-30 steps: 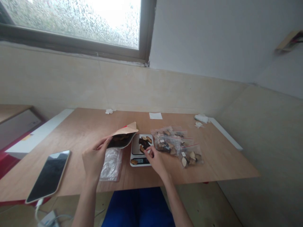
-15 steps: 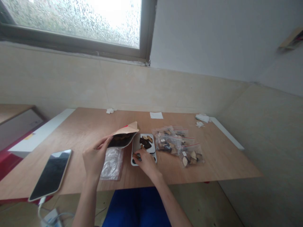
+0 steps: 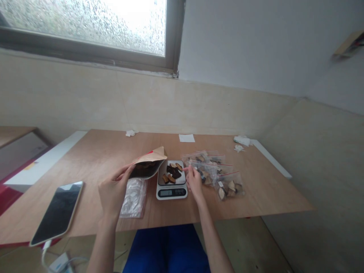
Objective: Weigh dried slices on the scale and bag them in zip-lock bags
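Observation:
My left hand (image 3: 116,189) is closed on the rim of a brown paper bag (image 3: 153,154), tilted with its dark mouth toward me and dried pieces dimly visible inside. Right of the bag's mouth stands a white kitchen scale (image 3: 158,195) with a lit display whose digits are too small to read. Several brown and tan dried pieces (image 3: 174,172), like mushroom slices, lie on its plate. Beside the plate's right edge is my right hand (image 3: 195,182), index finger stretched out and nothing visible in it. Flat clear plastic bags (image 3: 134,199) lie under my left hand's side.
Several filled zip bags (image 3: 230,187) of dried pieces lie right of the scale. A phone (image 3: 58,212) with a cable is at the table's left. Crumpled tissue (image 3: 131,133), a white paper (image 3: 187,138) and more tissues (image 3: 242,140) lie along the back.
My right hand has moved from the scale's front to its right side, uncovering the display. Tan pieces now show at the plate's front. The left hand and paper bag stay nearly put.

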`<state>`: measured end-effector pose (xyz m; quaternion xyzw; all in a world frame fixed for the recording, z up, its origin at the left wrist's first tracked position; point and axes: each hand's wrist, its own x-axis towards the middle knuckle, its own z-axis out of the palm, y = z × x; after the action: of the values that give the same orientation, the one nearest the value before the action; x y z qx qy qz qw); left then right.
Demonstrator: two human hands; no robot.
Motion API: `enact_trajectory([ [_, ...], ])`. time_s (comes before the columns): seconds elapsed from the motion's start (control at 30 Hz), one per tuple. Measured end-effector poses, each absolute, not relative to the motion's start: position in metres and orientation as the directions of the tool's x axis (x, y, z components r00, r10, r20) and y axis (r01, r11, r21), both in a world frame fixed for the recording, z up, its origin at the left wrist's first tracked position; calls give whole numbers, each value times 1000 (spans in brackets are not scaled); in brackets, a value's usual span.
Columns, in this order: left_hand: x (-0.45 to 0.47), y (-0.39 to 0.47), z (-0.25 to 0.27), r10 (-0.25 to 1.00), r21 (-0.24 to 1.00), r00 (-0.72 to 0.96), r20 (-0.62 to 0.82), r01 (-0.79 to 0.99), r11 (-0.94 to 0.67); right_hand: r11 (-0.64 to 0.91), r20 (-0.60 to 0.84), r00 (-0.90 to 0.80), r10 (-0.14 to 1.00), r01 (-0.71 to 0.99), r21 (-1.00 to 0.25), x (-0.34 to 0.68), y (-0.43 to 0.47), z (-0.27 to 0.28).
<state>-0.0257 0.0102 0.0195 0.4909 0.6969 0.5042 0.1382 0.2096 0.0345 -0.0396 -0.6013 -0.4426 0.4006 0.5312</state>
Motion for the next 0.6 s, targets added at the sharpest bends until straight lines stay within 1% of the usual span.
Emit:
enact_trajectory([
  [0.07,-26,10,19,822,837,-479,308,547,5,-152,-168,267,949,-82,-985,214,30,-44],
  [0.1,-26,10,19,822,836,-477,310,549,4,-182,-215,246,945,-150,-972,215,28,-46],
  [0.2,-27,9,18,822,828,-476,312,560,10,-215,-280,212,936,-282,-935,217,26,-49],
  [0.27,-26,10,18,820,826,-478,313,564,14,-217,-290,197,936,-324,-921,217,25,-49],
  [0.33,-26,10,18,820,829,-478,314,558,8,-201,-266,186,946,-307,-930,217,24,-50],
  [0.47,-25,10,19,829,832,-469,306,555,7,-175,-202,154,967,-172,-969,218,21,-54],
  [0.6,-25,9,20,835,840,-467,289,542,12,-162,-170,126,977,-66,-984,221,19,-59],
])
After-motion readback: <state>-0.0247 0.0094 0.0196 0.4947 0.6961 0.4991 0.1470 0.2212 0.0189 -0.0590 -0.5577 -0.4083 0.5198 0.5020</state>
